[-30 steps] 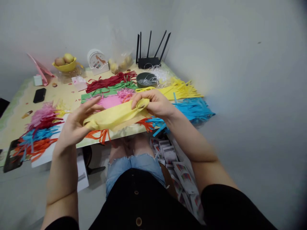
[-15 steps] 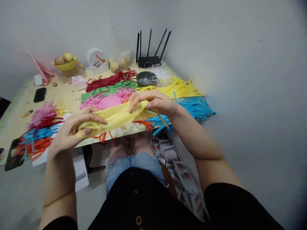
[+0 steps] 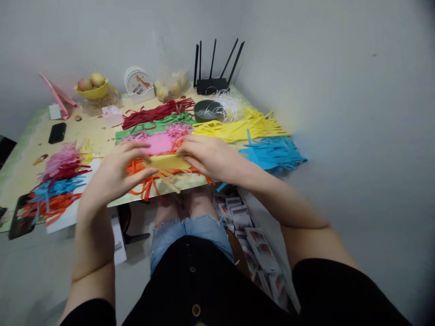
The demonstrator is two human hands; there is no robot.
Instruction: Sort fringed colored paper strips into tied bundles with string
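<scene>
Pale-yellow fringed piece [image 3: 166,162] is held between both hands, just above the near edge of the tabletop [image 3: 90,131]. Half a second ago it was stretched out broad; now a narrower band is shown, the hands have been drawn closer, and loose strips are left hanging on the near side. It seems to have been folded or gathered more compactly. Its right end is pinched by the grip of the right hand [image 3: 207,154]; at the left end, thumb and fingers of the left hand [image 3: 120,170] are curved around it, but whether they are pressed together cannot be told. Both ends are hidden by fingers. Orange fringe [image 3: 147,185] underneath is partly covered, as is the left part of the blue fringe [image 3: 275,154] to the right. At the far left, a dark object [image 3: 18,228] is half buried under strips; print on the packets [image 3: 241,219] below cannot be read.
</scene>
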